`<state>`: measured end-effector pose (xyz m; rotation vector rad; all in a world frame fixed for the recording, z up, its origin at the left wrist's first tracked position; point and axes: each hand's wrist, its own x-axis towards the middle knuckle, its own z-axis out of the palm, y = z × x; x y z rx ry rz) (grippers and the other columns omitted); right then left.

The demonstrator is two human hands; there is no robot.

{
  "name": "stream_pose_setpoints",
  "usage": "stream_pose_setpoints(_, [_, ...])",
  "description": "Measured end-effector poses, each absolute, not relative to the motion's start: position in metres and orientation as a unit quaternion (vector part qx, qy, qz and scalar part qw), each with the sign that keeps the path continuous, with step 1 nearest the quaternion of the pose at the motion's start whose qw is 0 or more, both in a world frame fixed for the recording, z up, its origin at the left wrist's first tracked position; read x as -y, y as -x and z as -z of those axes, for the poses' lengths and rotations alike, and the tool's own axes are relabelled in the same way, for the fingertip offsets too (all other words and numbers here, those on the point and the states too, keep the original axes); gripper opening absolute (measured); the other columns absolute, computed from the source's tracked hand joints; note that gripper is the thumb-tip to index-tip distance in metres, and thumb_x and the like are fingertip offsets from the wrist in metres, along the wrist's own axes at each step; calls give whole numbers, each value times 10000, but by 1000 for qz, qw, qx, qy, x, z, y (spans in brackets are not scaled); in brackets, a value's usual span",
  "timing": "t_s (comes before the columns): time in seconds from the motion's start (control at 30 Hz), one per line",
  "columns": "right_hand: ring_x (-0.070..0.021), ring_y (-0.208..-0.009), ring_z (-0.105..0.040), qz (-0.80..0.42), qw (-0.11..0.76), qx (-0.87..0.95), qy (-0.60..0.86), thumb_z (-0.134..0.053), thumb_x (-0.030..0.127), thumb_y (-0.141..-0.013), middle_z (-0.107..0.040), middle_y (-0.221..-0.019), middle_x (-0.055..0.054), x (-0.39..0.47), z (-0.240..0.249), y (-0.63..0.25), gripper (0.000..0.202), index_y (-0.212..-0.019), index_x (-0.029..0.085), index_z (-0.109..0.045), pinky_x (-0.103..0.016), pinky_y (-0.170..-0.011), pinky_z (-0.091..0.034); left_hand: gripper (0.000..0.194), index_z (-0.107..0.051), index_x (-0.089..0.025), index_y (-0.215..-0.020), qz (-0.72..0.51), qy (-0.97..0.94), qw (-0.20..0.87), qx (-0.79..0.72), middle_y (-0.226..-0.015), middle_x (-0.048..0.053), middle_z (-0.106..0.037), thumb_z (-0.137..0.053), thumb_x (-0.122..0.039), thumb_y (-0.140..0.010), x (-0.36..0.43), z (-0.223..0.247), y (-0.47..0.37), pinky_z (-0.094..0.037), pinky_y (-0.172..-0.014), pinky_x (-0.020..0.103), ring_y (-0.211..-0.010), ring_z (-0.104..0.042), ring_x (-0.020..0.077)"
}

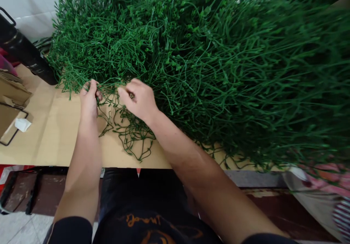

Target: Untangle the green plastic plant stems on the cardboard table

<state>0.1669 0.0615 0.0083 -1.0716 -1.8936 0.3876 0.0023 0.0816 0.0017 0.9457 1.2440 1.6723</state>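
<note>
A big heap of green artificial plant stems (pixel 191 47) with small forked tips spreads over the cardboard-covered table. At its front left edge, my left hand (pixel 91 96) is closed with thumb and fingers pinching a thin green stem (pixel 109 80). That stem runs across toward my right hand (pixel 139 98), whose fingers are curled and pressed together around its other end. Exactly how the right fingertips grip it is partly hidden by the hand. Below both hands, loose dark green stems (pixel 136 138) lie tangled on the cardboard (pixel 62 138).
A black bottle (pixel 27 54) leans at the left of the heap. Near it are a cardboard box (pixel 12 101), a black wire frame (pixel 16 136) and a crumpled white tissue (pixel 22 124). The table's front edge runs close to my body. Pink patterned cloth (pixel 333 176) shows at lower right.
</note>
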Motion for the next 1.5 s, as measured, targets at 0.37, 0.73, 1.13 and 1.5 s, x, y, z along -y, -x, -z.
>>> stream_pose_setpoints(0.37, [-260,-1081,-460,-104,477,790,371,-357,276,-904,-519,-1088,-117,-56,4,-156,265,-1066,180,-544,-491,-963,-381,302,-523,-194,-698,-643,-420,425,-479,-494,-67,-394,-653,-454,-780,-79,0,-10,-315,-448,225,-410,-388,60])
stream_pose_setpoints(0.73, [-194,-780,-487,-103,428,780,444,-402,295,-899,-566,-799,-68,-65,16,-152,173,-813,182,-500,-343,-743,-404,256,-566,-186,-672,-594,-453,465,-475,-474,-50,-412,-610,-379,-833,-73,-2,-22,-319,-454,218,-416,-392,72])
stream_pose_setpoints(1.13, [-151,-665,-415,-163,327,855,368,-341,296,-933,-475,-645,-28,-57,3,-146,327,-638,187,-434,-295,-677,-308,284,-517,-174,-611,-633,-412,399,-519,-444,-66,-359,-577,-289,-863,-78,2,-27,-271,-449,214,-406,-325,67])
stream_pose_setpoints(1.5, [-103,-576,-329,-188,351,899,184,-388,230,-872,-347,-559,20,-15,-14,-132,322,-560,195,-312,-259,-633,-321,266,-387,-196,-714,-696,-237,337,-588,-458,-103,-260,-387,-310,-955,-89,0,2,-178,-372,200,-363,-244,47])
